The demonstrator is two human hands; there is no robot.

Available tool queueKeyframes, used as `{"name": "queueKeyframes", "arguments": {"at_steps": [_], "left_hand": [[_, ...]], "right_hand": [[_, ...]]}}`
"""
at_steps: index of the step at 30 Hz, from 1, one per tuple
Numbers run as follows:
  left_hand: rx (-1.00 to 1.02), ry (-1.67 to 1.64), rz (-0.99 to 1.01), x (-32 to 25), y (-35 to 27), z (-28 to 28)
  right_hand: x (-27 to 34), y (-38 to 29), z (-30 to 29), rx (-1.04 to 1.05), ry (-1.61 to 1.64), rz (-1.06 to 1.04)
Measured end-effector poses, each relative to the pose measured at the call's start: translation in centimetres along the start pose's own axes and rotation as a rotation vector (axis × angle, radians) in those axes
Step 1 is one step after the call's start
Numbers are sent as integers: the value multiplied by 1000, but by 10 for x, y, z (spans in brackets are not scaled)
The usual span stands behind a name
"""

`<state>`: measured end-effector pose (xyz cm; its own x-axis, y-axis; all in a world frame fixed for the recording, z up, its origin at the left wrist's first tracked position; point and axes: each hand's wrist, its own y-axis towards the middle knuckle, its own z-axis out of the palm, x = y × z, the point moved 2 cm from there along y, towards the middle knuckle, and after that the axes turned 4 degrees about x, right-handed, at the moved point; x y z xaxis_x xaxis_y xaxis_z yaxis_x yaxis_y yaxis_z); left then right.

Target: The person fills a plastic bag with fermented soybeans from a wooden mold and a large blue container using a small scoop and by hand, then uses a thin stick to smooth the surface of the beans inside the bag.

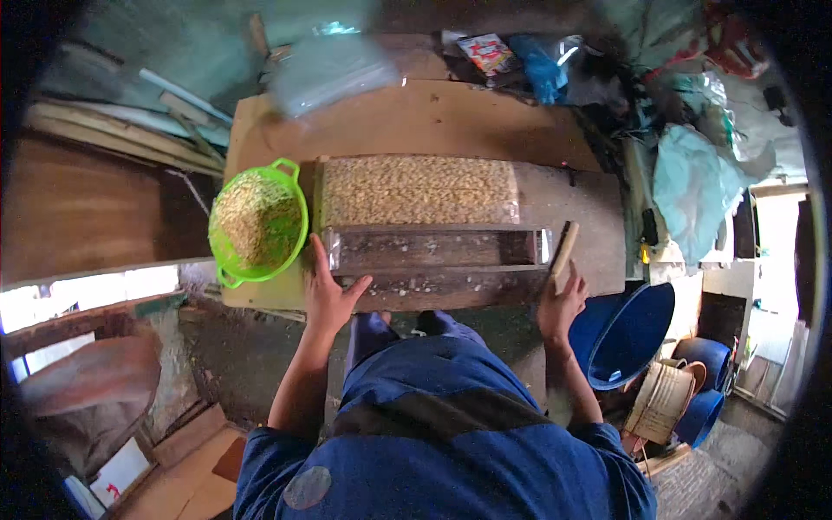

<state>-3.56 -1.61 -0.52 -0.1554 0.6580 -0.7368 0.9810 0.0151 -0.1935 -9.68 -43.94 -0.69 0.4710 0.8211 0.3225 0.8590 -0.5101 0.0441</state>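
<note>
My left hand (330, 294) has its thumb and fingers spread at the left end of a long wooden mould (448, 268); whether it presses on the wood I cannot tell. In my right hand (563, 307), near the mould's right end, is a short wooden stick (565, 250), pointing away from me. Clear plastic shows at both ends of the mould's narrow slot. Just beyond it lies a flat slab of pale puffed grain or similar pieces (419, 190), wrapped in clear plastic. A green plastic colander (300, 224) holding loose pale pieces (244, 211) stands left of the mould.
The wooden worktable (416, 120) carries stacked clear plastic sheets (335, 75) at its back left. A printed packet (486, 53) and a blue plastic bag (543, 68) lie at the back. A blue tub (627, 335) stands below the right edge, near a woven basket (660, 400).
</note>
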Motion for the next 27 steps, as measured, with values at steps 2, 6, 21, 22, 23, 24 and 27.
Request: {"name": "queueKeyframes", "arguments": {"at_steps": [2, 6, 21, 22, 23, 24, 27], "left_hand": [[-27, 25, 54, 6, 0, 4], [-66, 78, 57, 14, 0, 7], [-47, 38, -22, 2, -1, 4], [-45, 40, -16, 4, -1, 5], [-56, 67, 18, 8, 0, 7], [-70, 93, 49, 12, 0, 8], [-84, 135, 41, 19, -1, 8]], "right_hand": [[-12, -9, 8, 63, -41, 115], [13, -17, -4, 87, -29, 91], [-19, -4, 0, 66, 272, 186], [-20, -5, -1, 17, 269, 128], [-22, -6, -2, 12, 271, 132], [-22, -6, -3, 90, 603, 184], [5, -10, -30, 363, 1105, 337]]}}
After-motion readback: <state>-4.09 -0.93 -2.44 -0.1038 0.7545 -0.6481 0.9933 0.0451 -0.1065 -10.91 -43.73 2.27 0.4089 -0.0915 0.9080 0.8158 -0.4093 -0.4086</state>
